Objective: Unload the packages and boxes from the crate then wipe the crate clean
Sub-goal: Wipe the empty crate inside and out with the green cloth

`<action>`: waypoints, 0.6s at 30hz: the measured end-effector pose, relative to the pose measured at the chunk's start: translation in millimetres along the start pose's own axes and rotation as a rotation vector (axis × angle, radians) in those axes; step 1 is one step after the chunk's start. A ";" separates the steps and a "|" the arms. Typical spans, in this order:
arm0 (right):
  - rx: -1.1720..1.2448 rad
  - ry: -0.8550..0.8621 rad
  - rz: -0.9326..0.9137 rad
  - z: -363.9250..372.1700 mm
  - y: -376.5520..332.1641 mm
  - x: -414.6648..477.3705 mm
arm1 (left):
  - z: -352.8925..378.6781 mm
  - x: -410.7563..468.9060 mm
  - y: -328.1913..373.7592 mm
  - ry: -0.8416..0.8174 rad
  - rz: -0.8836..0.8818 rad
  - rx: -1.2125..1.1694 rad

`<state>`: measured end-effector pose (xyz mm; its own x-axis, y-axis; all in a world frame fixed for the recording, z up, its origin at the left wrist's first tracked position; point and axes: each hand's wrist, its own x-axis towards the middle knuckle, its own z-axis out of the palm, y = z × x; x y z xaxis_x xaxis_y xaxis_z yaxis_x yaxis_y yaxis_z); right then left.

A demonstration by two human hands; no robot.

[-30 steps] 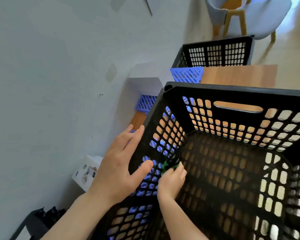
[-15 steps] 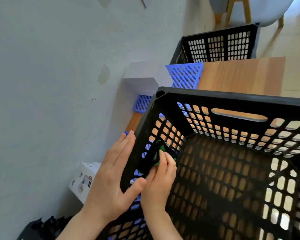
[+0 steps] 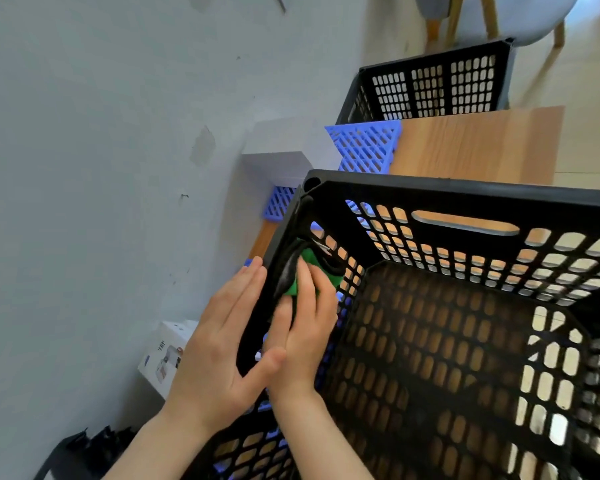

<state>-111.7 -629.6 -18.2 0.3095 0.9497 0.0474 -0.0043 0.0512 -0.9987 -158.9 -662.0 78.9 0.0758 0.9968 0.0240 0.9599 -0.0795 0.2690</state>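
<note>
Crate (image 3: pixel 465 188) fills the right and centre of the frame, sitting on the table (image 3: pixel 482 143). No pkgs show inside, so unloading looks done and we're in the wipe.

R hand (image 3: pixel 302 337) is inside the crate at centre-left. Its fingers are laid out fairly straight, pressing the cloth (image 3: pixel 314 268) flat on the inner face of the left wall, just under the rim and near the far-left corner. A flat palm probably spreads pressure over the mesh holes so the cloth doesn't snag.

L hand (image 3: pixel 222 341) is on the other side of that wall. Fingers are straight and together against the outer face, w/ the thumb coming across the rim. It's gripping nothing and looks like a brace so the thin wall doesn't flex away from the wipe. So the wall is sandwiched btwn the two hands.

Box (image 3: pixel 163 355) sits lower left by the grey wall, outside the crate. A blue basket (image 3: pixel 364 147) and a 2nd crate (image 3: pixel 430 88) are upper centre, well apart from the work.

Vs 1 s ago:
- R hand was lower down the wall, curled round the cloth. It has now climbed to the rim and opened out flat.
- L hand's fingers were spread wider w/ the thumb on the mesh. They've now closed up and slid along w/ the R hand.
- The view has tipped a bit, and the crate itself looks unmoved.
</note>
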 end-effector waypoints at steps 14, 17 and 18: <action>-0.019 -0.099 0.563 -11.1 61.6 21.1 | 0.4 -0.5 -2.2 0.004 -0.003 0.017; 0.130 0.031 0.195 1.0 12.9 19.7 | 1.5 0.2 -2.7 0.002 0.005 0.021; 0.169 0.048 0.114 4.0 2.9 20.0 | 1.6 0.5 -2.5 0.003 0.007 0.018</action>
<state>-109.4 -609.3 -20.1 0.3428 0.9368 -0.0707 -0.1999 -0.0008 -0.9798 -160.9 -661.3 76.7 0.0817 0.9962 0.0286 0.9640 -0.0863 0.2517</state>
